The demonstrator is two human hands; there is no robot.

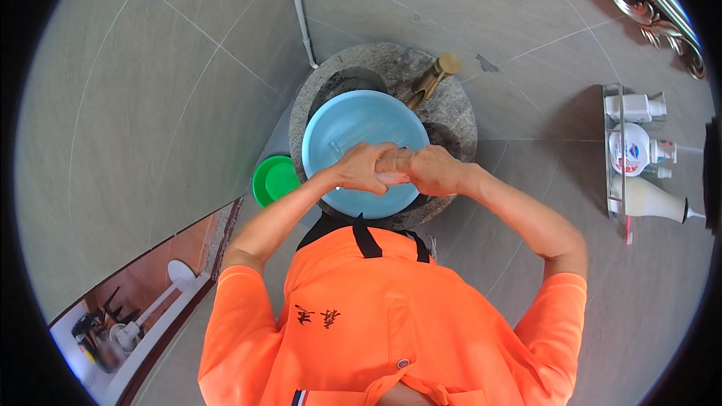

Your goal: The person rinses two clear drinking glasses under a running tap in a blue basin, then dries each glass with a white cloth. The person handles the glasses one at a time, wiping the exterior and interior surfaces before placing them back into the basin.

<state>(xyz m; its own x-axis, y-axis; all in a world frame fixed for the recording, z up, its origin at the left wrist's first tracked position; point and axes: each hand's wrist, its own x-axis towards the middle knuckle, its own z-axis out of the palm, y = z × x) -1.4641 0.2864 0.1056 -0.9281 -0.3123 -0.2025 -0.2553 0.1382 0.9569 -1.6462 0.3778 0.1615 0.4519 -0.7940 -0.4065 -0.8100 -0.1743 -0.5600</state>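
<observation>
The left hand (362, 168) and right hand (436, 171) meet over the lower half of a round light-blue plastic washbasin (319, 122), the right one near its 4 o'clock rim. Their fingers overlap and touch, so I cannot tell how tight either grip is, or whether anything small lies between the palms. A white fleck, perhaps foam or a drop, shows just below the left hand.

Judging by this moment, the work looks under way rather than finished: the hands are on each other, above the basin, and neither is drying off or reaching elsewhere. The basin is in place, and faint streaks within suggest clear water, though its depth is hidden. How much rubbing or rinsing is left, the view does not show.

The basin sits in a rough grey stone sink (462, 109). At its 1 o'clock stands a brass faucet (434, 77), with no stream visible from it. Just outside the sink, at 8 to 9 o'clock, is a bright green plastic bowl (277, 178).

Farther out at 3 o'clock, a metal wall rack (606, 154) holds several bottles, among them a white pump bottle (630, 149), apparently untouched.
</observation>
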